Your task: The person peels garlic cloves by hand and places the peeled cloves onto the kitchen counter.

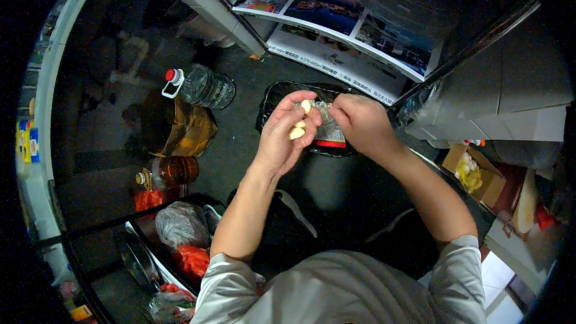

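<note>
Several peeled, pale garlic cloves [297,133] rest in my left hand [282,129], whose fingers curl around them. One clove sits up near its thumb and fingertips. Just to the right, my right hand [363,123] is closed in a pinch, close to the left fingertips but apart from them. Whatever its fingers may hold is hidden. Below both hands stands a bin lined with a black bag [270,99]. Inside it, pale scraps and a wrapper with a red edge [330,143] show between my hands.
To the left are a large clear bottle with a red cap [207,87], a brown paper bag [192,129] and a bottle of amber liquid [177,172]. Plastic bags [182,225] lie lower left. A cardboard box [480,174] stands at right. Printed boards [336,45] lean beyond the bin.
</note>
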Tool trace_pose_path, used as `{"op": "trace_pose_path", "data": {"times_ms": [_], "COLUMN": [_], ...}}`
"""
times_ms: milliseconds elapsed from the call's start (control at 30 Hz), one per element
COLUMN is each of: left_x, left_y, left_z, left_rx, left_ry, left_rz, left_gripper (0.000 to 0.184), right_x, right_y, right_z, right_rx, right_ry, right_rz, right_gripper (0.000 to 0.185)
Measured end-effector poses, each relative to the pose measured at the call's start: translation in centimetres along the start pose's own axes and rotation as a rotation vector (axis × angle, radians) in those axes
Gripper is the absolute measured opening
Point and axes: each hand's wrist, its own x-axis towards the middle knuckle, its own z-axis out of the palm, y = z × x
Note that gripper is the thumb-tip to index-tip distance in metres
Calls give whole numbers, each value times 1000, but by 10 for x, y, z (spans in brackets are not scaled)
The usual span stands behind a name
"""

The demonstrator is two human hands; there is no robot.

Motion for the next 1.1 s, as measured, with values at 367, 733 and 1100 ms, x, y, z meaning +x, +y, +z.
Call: {"op": "trace_pose_path", "data": {"times_ms": [367,733,1100], "left_x": [-3,-4,5], "left_y": [2,-1,-7], "left_z": [6,7,-4], "left_rx": [15,132,-217], "left_ry": [-7,-59,95], "left_rz": [-43,-37,-47], "left_gripper": [39,44,31], "right_x": [8,2,-1], "right_y": [-15,-28,7], "right_z": [-5,-5,14], "right_rx": [662,334,-170], "right_ry": [-36,107,-3], "right_rz": [127,22,-12], "right_gripper": [20,11,14]}}
